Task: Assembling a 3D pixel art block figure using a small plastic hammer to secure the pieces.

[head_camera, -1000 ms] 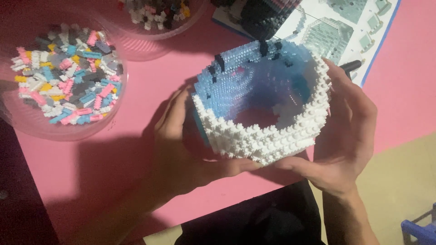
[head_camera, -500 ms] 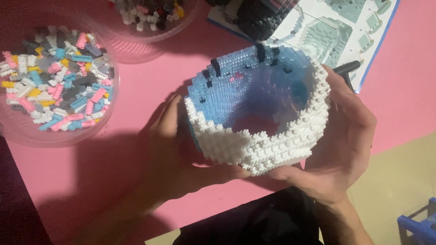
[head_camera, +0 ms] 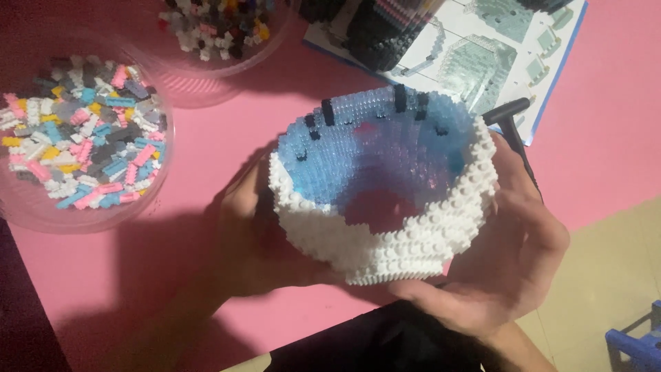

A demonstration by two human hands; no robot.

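Note:
I hold a hollow, bowl-shaped model of tiny bricks (head_camera: 385,238) in both hands above a pink table (head_camera: 227,131). Its outer wall is white, its inside clear blue, and a few dark bricks stick up on the far rim. My left hand (head_camera: 251,241) grips the left side from below, in shadow. My right hand (head_camera: 513,265) cups the right side and the underside.
A clear round tub of mixed small bricks (head_camera: 79,141) sits at the left, a second tub (head_camera: 220,27) at the top. An instruction sheet (head_camera: 482,58) lies at the top right beside a dark brick model (head_camera: 385,31) and a black tool (head_camera: 509,114). A blue object (head_camera: 637,341) stands low right.
The model has tilted slightly and sits a little lower and more central in view. Both hands keep their grip.

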